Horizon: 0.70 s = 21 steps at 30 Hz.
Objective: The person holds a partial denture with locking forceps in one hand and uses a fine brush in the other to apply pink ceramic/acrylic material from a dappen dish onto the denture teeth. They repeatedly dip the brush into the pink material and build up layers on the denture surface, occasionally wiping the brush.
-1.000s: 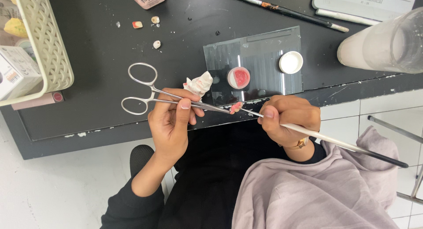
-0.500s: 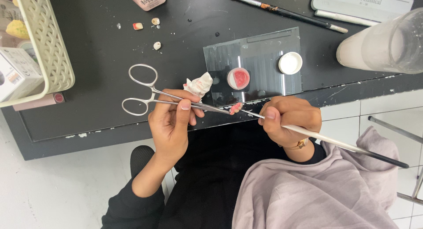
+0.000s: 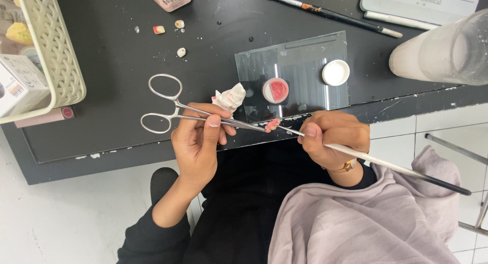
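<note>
While the left hand (image 3: 195,142) pinches the shaft of the steel forceps (image 3: 203,111) between thumb and fingers, the forceps tip clamps a small pink-and-white tooth piece (image 3: 272,124) just over the near edge of the black worktop (image 3: 117,66). Ring handles of the forceps lie to the left, above the worktop. A crumpled white tissue (image 3: 230,97) with pink stains sits tucked against the left fingers, on their far side.

Right hand (image 3: 333,139) is closed in a pen grip on a thin white-handled brush (image 3: 386,165); brush tip touches the tooth piece from the right, handle runs off near-right over the lilac cloth (image 3: 366,223).

Far of both hands: glass slab (image 3: 305,58) carrying a round pot of pink paste (image 3: 276,90) and a white lid (image 3: 336,72). A second brush (image 3: 330,12) lies at the far side. Cream basket (image 3: 56,55) far left; clear cup (image 3: 447,53) far right. Three small tooth pieces (image 3: 179,38) lie loose on the worktop.

Versus half a second and one second earlier: no visible shift in either hand, the forceps, the brush or the tooth piece; both grips unchanged.
</note>
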Tool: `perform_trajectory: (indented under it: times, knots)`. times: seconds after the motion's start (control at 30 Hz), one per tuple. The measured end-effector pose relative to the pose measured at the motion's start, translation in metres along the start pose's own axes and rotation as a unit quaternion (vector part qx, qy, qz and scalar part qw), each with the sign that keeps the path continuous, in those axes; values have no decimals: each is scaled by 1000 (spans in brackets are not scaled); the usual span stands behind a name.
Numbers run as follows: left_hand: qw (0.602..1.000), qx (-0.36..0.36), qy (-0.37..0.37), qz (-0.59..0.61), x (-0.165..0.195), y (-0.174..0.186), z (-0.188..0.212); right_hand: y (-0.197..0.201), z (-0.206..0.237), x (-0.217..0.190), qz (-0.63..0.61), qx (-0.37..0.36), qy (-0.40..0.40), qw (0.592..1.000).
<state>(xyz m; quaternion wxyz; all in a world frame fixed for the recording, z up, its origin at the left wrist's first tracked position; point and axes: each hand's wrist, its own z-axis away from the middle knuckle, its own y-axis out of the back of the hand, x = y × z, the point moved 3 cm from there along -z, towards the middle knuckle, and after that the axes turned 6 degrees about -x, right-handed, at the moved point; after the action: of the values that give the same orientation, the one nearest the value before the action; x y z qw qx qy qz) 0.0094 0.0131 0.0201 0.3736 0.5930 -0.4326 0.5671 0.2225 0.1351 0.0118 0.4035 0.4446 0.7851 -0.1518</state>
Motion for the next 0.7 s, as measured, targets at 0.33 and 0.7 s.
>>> perform_trajectory:
  times: [0.33,0.7]
  knots:
    - [1000,0,2,7,0,1,1,0,0,-2,15,0,-13,1000]
    - [1000,0,0,10,-1,0,0,0,-1,-2,4,12,-11,1000]
